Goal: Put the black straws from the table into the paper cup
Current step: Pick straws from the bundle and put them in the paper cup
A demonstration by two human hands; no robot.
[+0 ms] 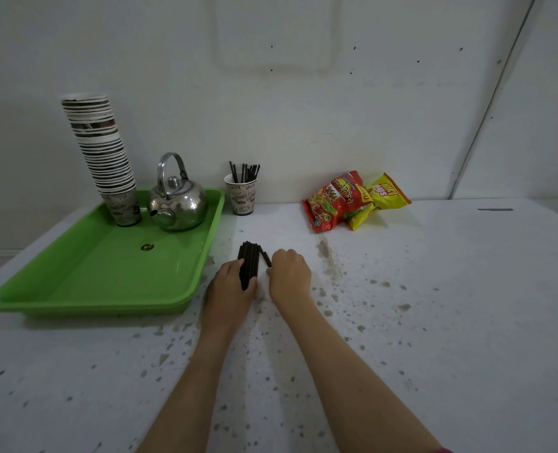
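A bundle of black straws (249, 263) lies on the white table in front of me. My left hand (230, 289) wraps around the bundle's near end from the left. My right hand (289, 273) rests fingers-down just right of the bundle and pinches a single loose straw (267, 258) that angles away from the rest. Behind them, near the wall, stands a printed paper cup (242, 199) with several black straws upright in it.
A green tray (107, 276) at the left carries a tall stack of paper cups (102, 152) and a steel kettle (176, 201). Red and yellow snack bags (352, 201) lie at the back right. The table surface is speckled with stains.
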